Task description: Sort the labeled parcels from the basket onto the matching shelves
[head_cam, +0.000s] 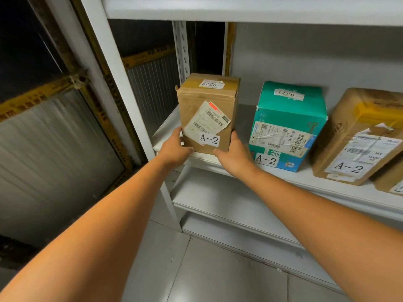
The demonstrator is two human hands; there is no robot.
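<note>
Brown parcel [207, 110] stands upright at the left end of the white shelf [294, 176], its bottom edge near the shelf's front lip. The left hand [174, 147] grips its lower left side and the right hand [235, 155] grips its lower right side. Each thumb lies at the front bottom corner, and the fingers are curled round the sides out of sight.

A white tag [209, 139] low on the front reads "A-2". Above it a tilted shipping label [207, 118] carries barcodes, with print too small to read. A sticker [210, 84] on top shows "0227", upside down to the camera.

To the right on the same shelf, apart from the parcel, sits a teal box [290, 118] marked "A-2" at its lower front and "0371" on top. Beyond it is a tan parcel [357, 127] with yellow tape, also tagged "A-2". A further carton [390, 182] is cut off at the frame's right edge, and its label is unreadable.
</note>
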